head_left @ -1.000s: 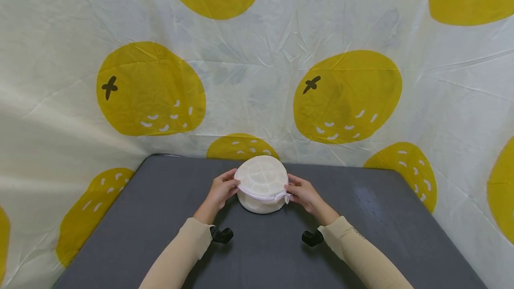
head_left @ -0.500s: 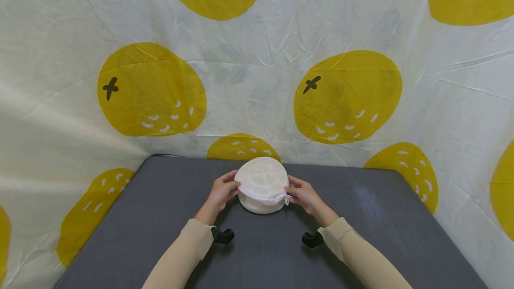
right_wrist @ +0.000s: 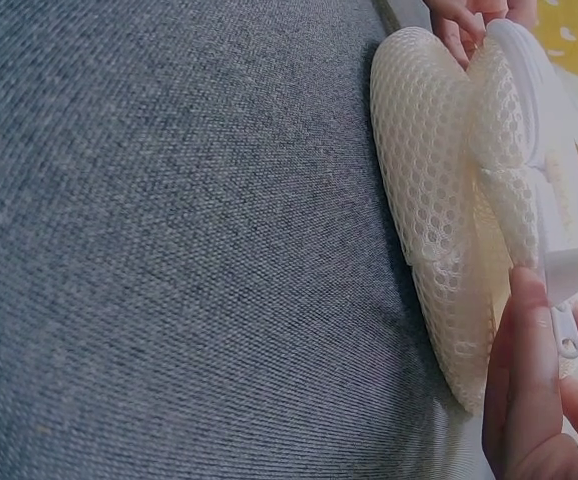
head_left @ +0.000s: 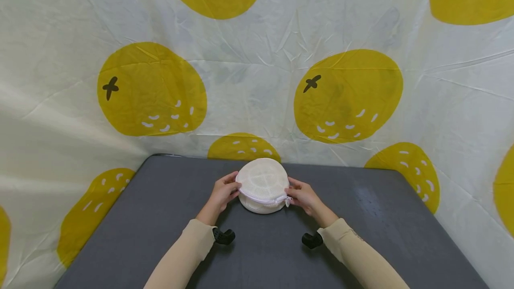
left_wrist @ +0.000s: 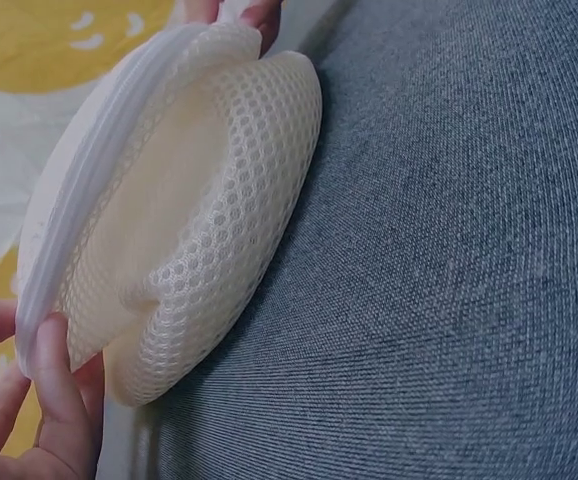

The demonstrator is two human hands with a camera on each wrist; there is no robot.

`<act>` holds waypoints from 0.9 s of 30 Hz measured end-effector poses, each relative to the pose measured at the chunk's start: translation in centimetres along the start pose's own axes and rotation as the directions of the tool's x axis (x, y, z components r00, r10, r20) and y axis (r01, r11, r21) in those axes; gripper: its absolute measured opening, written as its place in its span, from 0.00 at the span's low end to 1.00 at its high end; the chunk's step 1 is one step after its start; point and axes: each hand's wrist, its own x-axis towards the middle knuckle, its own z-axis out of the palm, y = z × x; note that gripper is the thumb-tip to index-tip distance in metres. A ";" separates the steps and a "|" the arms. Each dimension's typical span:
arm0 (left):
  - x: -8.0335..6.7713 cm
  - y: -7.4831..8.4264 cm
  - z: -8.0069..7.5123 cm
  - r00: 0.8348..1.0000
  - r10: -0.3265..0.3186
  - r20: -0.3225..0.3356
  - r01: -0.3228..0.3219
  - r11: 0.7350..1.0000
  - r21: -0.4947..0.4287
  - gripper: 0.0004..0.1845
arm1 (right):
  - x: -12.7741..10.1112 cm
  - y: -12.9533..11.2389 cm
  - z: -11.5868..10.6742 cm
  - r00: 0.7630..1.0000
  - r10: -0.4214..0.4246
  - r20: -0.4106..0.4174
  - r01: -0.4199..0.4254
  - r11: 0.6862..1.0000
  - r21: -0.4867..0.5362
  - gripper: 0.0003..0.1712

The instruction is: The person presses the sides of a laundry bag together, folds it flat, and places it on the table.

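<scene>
A round, cream-white mesh laundry bag (head_left: pixel 263 181) sits on the dark grey table, its flat top leaning towards me. A white zipper (left_wrist: pixel 64 215) runs round its upper rim and looks closed along the front. My left hand (head_left: pixel 221 193) pinches the rim at the left, thumb in front and fingers behind. At the right my right hand (head_left: pixel 304 197) pinches the same rim beside the zipper pull (right_wrist: pixel 566 330), which hangs down. Below the rim the mesh side wall (right_wrist: pixel 424 150) folds inward, as both wrist views show. What the bag may contain is hidden.
The grey fabric-covered table (head_left: pixel 132 235) ends at a back edge just behind the bag. Beyond it hangs a white cloth (head_left: pixel 249 88) printed with big yellow fruit. Black wrist straps (head_left: pixel 223 236) stick out below both sleeves.
The bag's top has sunk slightly, and both hands have come down a little with it. Their grip on the rim is unchanged.
</scene>
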 end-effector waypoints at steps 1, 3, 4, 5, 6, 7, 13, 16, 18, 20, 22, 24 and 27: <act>0.0 0.0 0.0 1.000 -0.001 0.001 0.001 1.000 0.002 0.30 | 0.0 0.0 0.0 1.000 0.000 -0.001 0.000 1.000 -0.002 0.34; 0.0 0.1 0.0 1.000 -0.006 0.000 0.006 1.000 0.005 0.30 | 0.0 0.0 0.0 1.000 0.001 -0.001 -0.001 1.000 -0.001 0.34; 0.0 0.1 0.0 1.000 -0.008 -0.002 0.008 1.000 0.006 0.30 | 0.0 0.0 0.0 1.000 0.003 -0.001 -0.003 1.000 -0.003 0.34; 0.0 0.1 0.0 1.000 -0.008 -0.003 0.008 1.000 0.009 0.30 | 0.0 0.0 0.0 1.000 0.003 0.000 -0.003 1.000 -0.002 0.34; 0.0 0.1 0.0 1.000 -0.009 -0.005 0.009 1.000 0.012 0.30 | 0.0 0.0 0.0 1.000 0.002 0.001 -0.002 1.000 -0.002 0.34; 0.0 0.0 0.0 1.000 -0.008 -0.006 0.008 1.000 0.015 0.30 | 0.0 0.0 0.0 1.000 0.001 0.003 -0.001 1.000 -0.002 0.34; 0.2 -0.2 0.2 1.000 -0.011 -0.011 0.012 0.999 0.036 0.30 | 0.3 0.1 0.0 1.000 0.006 0.003 -0.006 1.000 -0.012 0.34; 0.2 -0.3 0.2 1.000 -0.008 -0.008 0.008 0.999 0.046 0.30 | 0.4 0.1 0.0 1.000 0.019 -0.006 -0.020 1.000 -0.021 0.34; 0.2 -0.3 0.2 1.000 -0.007 -0.003 0.008 0.999 0.053 0.31 | 0.4 0.1 -0.1 1.000 0.022 0.002 -0.022 0.999 -0.026 0.34; 0.2 -0.2 0.3 1.000 -0.006 -0.001 0.006 0.998 0.059 0.31 | 0.4 0.0 -0.1 1.000 0.022 0.007 -0.021 0.999 -0.027 0.34; 0.2 -0.2 0.3 1.000 -0.008 0.001 0.008 0.998 0.066 0.31 | 0.4 0.0 -0.1 1.000 0.018 0.019 -0.017 0.999 -0.029 0.34; 0.4 -0.2 0.3 1.000 -0.009 -0.001 0.009 0.997 0.071 0.31 | 0.4 0.0 -0.2 1.000 0.017 0.021 -0.016 0.999 -0.029 0.34; 0.5 -0.3 0.4 1.000 -0.014 -0.005 0.014 0.997 0.078 0.30 | 0.4 0.0 -0.2 1.000 0.022 0.015 -0.022 0.999 -0.025 0.34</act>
